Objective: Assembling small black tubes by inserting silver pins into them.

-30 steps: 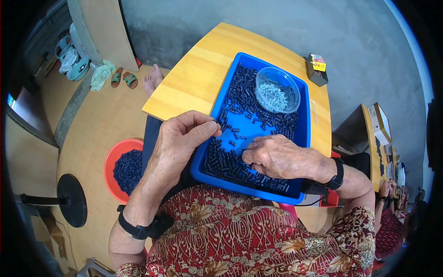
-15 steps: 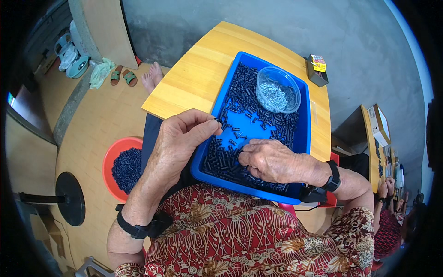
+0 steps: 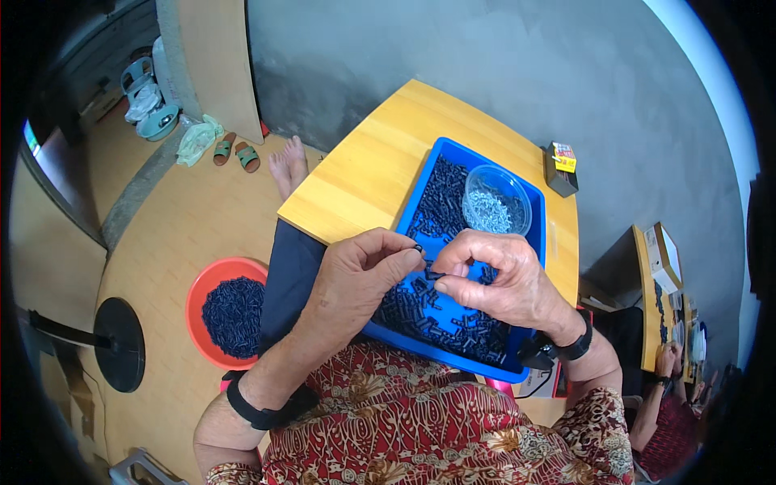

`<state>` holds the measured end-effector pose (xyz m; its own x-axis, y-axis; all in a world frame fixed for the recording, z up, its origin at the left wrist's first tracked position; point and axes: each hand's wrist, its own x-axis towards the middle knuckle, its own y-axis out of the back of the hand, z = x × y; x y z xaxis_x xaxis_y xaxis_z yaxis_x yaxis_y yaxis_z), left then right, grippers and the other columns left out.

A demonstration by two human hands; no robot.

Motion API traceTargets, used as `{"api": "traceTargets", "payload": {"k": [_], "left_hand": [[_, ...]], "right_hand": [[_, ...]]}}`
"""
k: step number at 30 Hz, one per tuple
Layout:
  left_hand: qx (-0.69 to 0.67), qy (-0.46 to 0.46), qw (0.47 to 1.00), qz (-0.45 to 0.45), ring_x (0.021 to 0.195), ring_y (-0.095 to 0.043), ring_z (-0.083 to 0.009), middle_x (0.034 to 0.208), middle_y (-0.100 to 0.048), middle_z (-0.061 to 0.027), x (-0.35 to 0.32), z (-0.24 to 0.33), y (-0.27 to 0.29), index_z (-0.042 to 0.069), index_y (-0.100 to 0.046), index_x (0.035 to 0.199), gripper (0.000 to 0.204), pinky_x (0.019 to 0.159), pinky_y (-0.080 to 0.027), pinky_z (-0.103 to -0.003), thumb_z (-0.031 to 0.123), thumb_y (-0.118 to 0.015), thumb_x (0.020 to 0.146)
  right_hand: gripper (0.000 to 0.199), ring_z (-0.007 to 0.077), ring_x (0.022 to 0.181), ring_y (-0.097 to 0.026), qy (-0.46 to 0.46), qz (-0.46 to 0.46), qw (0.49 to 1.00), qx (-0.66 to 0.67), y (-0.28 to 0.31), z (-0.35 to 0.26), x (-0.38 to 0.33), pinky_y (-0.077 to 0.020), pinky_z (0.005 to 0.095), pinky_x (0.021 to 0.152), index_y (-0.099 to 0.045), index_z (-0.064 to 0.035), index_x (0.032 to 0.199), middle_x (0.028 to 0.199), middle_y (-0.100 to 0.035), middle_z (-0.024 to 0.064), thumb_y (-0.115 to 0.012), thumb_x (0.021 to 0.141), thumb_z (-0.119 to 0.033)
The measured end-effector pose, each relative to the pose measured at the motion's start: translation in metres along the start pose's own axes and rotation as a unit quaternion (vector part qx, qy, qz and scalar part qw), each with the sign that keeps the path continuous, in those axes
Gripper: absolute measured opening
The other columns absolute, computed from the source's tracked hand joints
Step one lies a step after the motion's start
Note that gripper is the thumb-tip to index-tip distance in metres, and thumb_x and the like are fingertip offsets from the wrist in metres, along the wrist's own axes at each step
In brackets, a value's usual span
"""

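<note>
My left hand (image 3: 368, 275) has thumb and index fingers pinched tight on a small dark ring-like part (image 3: 418, 249), its end turned toward 3 o'clock, probably so that it faces the other hand. My right hand (image 3: 509, 279) comes in from 4 o'clock, thumb and forefinger nearly together on a short dark piece (image 3: 435, 276), just apart from the left fingertips. I hold both over the blue tray (image 3: 453, 358), presumably so that anything dropped lands among the loose dark parts (image 3: 440, 190) in it.

The clear round tub (image 3: 509, 183) sits inside the tray at 1 o'clock, likely to keep its silvery metal bits (image 3: 487, 212) separate yet near. The tray rests on the yellow worktop (image 3: 356, 190), close against me for an easy reach. At about 9 o'clock a red basin (image 3: 194, 311) stands low beside me, heaped with dark pieces (image 3: 234, 315).

As for print, a yellow-and-red packet (image 3: 564, 156) in a dark box (image 3: 560, 182), between 1 and 2 o'clock, carries lettering too small to make out. The carton (image 3: 663, 255) at 3 o'clock has a pale label, also illegible.
</note>
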<state>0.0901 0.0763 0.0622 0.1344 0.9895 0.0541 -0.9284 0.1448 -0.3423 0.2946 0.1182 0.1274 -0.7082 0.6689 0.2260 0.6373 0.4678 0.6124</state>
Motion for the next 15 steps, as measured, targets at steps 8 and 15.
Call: {"api": "traceTargets", "payload": {"k": [8,15], "left_hand": [[0.011,0.005,1.000,0.028,0.091,-0.064,-0.0083,0.099,-0.071,-0.0045,-0.003,0.004,-0.003,-0.001,-0.068,0.108,0.018,0.084,-0.051,-0.023,0.011,-0.067,0.095],[0.006,-0.005,0.999,0.052,0.088,-0.064,-0.0087,0.096,-0.071,-0.0053,0.000,0.004,-0.004,-0.001,-0.068,0.107,0.018,0.081,-0.051,-0.023,0.012,-0.068,0.094]], "right_hand": [[0.011,0.0096,0.073,-0.058,-0.008,0.040,0.999,0.028,-0.008,0.006,0.005,-0.0485,0.0263,0.067,-0.067,-0.0010,0.093,0.081,-0.063,0.0023,-0.074,0.087,-0.007],[0.011,0.0056,0.073,-0.055,-0.105,0.045,0.980,0.164,-0.013,0.012,0.005,-0.0467,0.0243,0.066,-0.068,-0.0006,0.094,0.079,-0.062,-0.0012,-0.073,0.088,-0.008]]}}
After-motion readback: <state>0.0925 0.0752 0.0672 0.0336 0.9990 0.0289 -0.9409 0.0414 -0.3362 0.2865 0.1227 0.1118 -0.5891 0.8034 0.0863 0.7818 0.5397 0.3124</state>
